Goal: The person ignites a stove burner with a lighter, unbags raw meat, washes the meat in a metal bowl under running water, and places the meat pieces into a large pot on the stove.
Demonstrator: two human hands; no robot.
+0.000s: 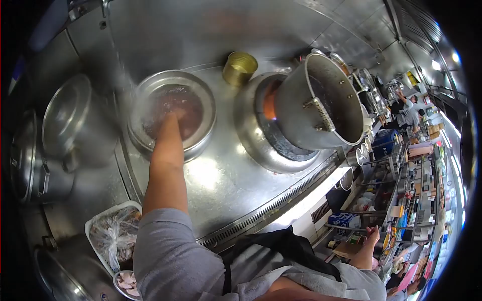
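My left hand (pixel 174 116) reaches down into a round metal pot (pixel 207 123) of reddish liquid. Its wrist meets the surface, and the fingers are hidden below, so their shape and anything in them cannot be made out. My right hand (pixel 371 236) is held out at my right side, away from the stove top. Its fingers look loosely apart, with nothing visible in them. Right of the pot, a tall metal stockpot (pixel 296 108) with a cord-wrapped handle sits on a round burner (pixel 258 128), where an orange glow shows.
A gold-coloured tin can (pixel 240 68) stands by the back wall. Large metal pots (pixel 68 118) line the left. A white basket (pixel 95 241) holds a bagged item, beside a bowl of pale pieces (pixel 128 283). Shelves and other people (pixel 409 114) are at right.
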